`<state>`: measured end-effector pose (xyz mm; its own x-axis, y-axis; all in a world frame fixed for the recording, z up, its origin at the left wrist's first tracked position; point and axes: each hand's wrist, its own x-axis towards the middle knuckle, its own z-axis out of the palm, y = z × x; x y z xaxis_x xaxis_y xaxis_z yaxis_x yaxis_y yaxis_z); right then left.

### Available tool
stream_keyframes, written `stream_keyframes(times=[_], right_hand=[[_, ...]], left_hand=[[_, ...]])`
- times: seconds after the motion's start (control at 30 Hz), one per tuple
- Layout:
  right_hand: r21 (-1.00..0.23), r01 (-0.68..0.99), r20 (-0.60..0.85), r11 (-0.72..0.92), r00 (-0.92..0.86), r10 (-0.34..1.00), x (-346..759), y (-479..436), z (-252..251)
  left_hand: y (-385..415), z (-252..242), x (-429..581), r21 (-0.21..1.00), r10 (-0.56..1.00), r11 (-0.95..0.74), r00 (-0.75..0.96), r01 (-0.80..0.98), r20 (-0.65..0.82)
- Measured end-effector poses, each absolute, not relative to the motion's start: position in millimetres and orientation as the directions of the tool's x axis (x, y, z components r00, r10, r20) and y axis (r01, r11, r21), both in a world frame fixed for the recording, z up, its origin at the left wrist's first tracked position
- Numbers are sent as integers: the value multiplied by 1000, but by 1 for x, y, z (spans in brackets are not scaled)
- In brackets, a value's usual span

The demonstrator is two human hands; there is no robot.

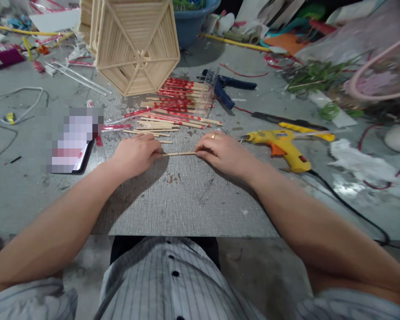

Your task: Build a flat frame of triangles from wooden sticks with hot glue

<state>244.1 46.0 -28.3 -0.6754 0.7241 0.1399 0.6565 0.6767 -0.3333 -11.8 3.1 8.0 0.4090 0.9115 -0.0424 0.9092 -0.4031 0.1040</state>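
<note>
A thin wooden stick [179,154] lies level just above the grey table [186,200], held at both ends. My left hand [136,153] is closed in a pinch on its left end. My right hand [220,151], with a ring on one finger, is closed in a pinch on its right end. Just behind my hands is a pile of wooden sticks [173,111], some in red-printed wrappers. Further back stands a hexagonal frame built of sticks [136,44].
A yellow glue gun [283,144] with a black cord lies to the right of my right hand. A phone [73,142] lies to the left. Blue pliers [226,86], a blue basin [193,20], white cable [16,102], green stems and scraps crowd the back.
</note>
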Motion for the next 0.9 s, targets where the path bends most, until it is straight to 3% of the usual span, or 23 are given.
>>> stream_keyframes(times=[0.9], right_hand=[[-420, 669, 108, 613, -634, 766, 244, 42, -18]], left_hand=[[4, 11, -16, 109, 914, -399, 405, 911, -40]])
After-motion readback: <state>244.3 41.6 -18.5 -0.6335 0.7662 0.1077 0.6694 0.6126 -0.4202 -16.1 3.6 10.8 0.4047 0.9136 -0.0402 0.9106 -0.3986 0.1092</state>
